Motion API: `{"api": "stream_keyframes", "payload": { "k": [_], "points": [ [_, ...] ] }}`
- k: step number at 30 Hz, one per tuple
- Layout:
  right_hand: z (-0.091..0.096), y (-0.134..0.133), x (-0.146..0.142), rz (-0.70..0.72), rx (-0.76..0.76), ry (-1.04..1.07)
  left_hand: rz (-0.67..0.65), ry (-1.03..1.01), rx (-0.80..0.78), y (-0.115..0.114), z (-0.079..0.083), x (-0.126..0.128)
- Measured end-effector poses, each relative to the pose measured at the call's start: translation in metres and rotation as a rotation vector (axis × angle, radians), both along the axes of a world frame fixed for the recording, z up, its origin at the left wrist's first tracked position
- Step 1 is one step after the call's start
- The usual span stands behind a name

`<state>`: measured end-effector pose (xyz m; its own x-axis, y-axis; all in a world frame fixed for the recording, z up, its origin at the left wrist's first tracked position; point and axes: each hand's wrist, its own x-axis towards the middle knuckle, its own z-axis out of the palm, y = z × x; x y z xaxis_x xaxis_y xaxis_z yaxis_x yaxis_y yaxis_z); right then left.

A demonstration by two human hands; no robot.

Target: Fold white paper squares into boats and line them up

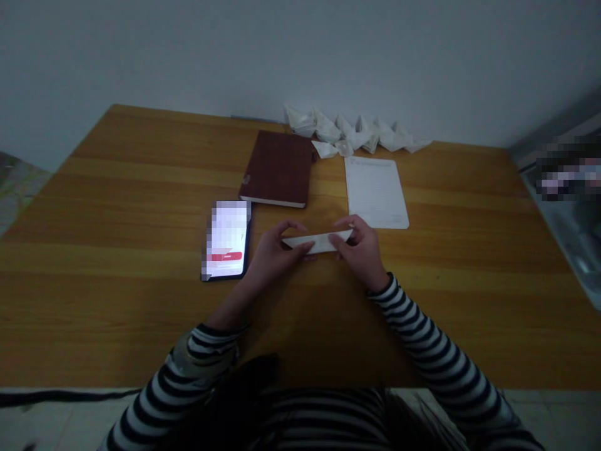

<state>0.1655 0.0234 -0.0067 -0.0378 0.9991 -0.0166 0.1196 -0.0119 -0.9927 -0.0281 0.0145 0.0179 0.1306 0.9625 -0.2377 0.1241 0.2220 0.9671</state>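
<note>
In the head view, the person's left hand [275,254] and right hand [359,250] both grasp a long folded strip of white paper [319,241]; the strip lies level between them, a little in front of the body and low over the wooden table [117,300]; the fingers are bent and pinch it from both sides, but they do not look clenched; this even, light hold seems good for keeping the folded edges straight and together; a smartphone [226,241] with a blurred screen lies just left of the left hand; behind it is a dark red notebook [277,169]; a sheet of printed white paper [375,191] lies just behind the right hand; a row of small folded paper boats [357,131] stands along the wall.
</note>
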Motion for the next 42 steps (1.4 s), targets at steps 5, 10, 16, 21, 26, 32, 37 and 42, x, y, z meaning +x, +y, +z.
{"api": "stream_keyframes", "payload": {
  "k": [5,10,16,21,26,32,37,42],
  "points": [
    [0.010,-0.003,-0.001,-0.030,-0.033,0.076,-0.009,-0.252,-0.160,-0.002,0.001,0.001],
    [0.008,-0.007,-0.006,-0.069,-0.081,0.152,0.033,-0.265,-0.206,-0.001,-0.003,0.002],
    [0.011,-0.010,-0.015,0.088,-0.217,0.313,0.029,-0.207,-0.081,-0.005,0.002,0.012],
    [0.012,-0.015,-0.019,0.056,-0.021,0.250,0.159,-0.204,0.029,-0.011,0.006,0.019],
    [0.012,-0.019,-0.016,0.156,0.017,0.229,0.156,-0.189,0.059,-0.014,0.011,0.014],
    [0.008,-0.020,-0.014,0.109,-0.010,0.216,0.101,-0.145,0.074,-0.012,0.009,0.006],
    [-0.005,-0.020,-0.017,0.062,0.237,-0.010,0.219,-0.368,-0.047,-0.004,-0.003,0.007],
    [-0.014,-0.022,-0.020,0.140,0.503,-0.353,0.221,-0.539,-0.191,-0.005,0.000,0.012]
  ]
}}
